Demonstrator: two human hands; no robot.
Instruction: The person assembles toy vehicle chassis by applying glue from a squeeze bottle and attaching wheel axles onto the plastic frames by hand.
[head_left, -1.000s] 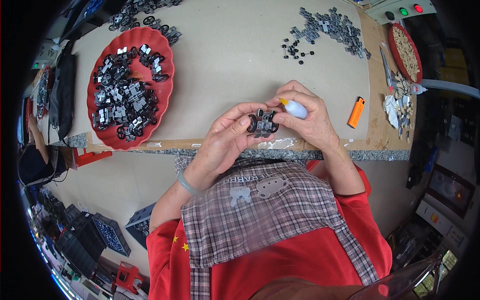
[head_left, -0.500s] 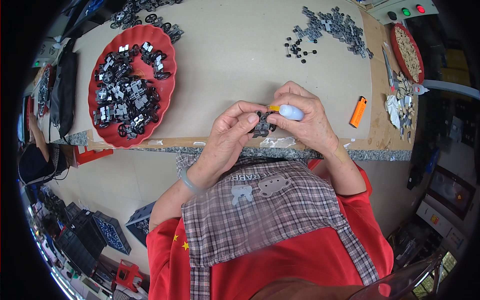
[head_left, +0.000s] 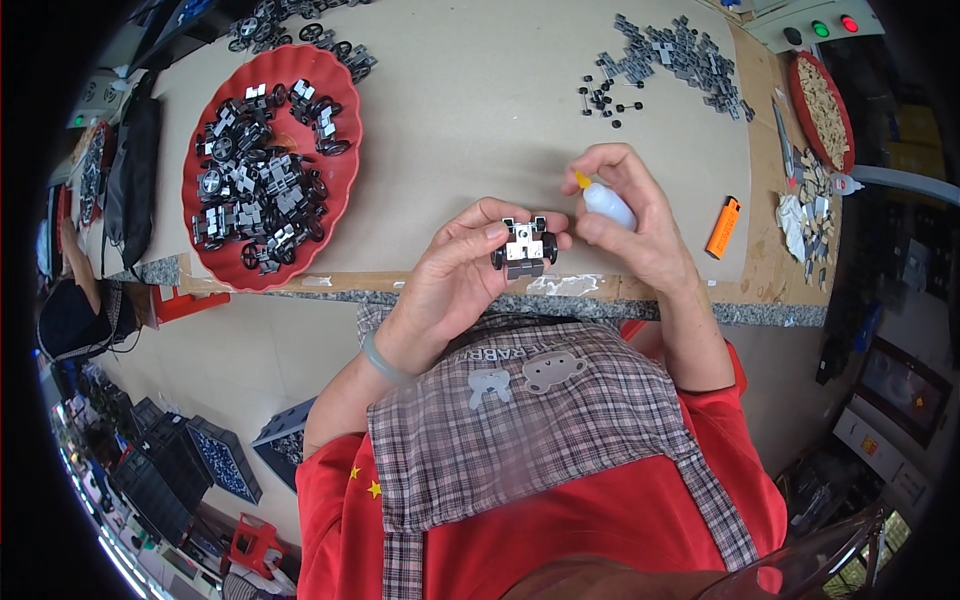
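My left hand (head_left: 468,255) pinches a small wheeled toy chassis (head_left: 524,246), grey and black with a shiny pale top, over the table's near edge. In my right hand (head_left: 640,225) is a white squeeze bottle (head_left: 608,206) with a yellow nozzle, which looks like a glue bottle. Its tip points up and to the left, apart from the chassis. The palm hides part of the bottle. To the left, a red scalloped tray (head_left: 350,190) holds many similar wheeled chassis (head_left: 268,190).
Grey parts (head_left: 690,70) and small black wheel pairs (head_left: 600,95) lie at the far right. An orange lighter (head_left: 723,228) is right of my right hand. Beyond it are a crumpled tissue (head_left: 791,228) and a red dish (head_left: 848,150) of tan pieces. A co-worker's arm (head_left: 78,262) shows at far left.
My right hand has drawn the bottle away from the chassis, to the right, and tilted its nozzle upward. The chassis has turned in my left hand, so its shiny face now shows.
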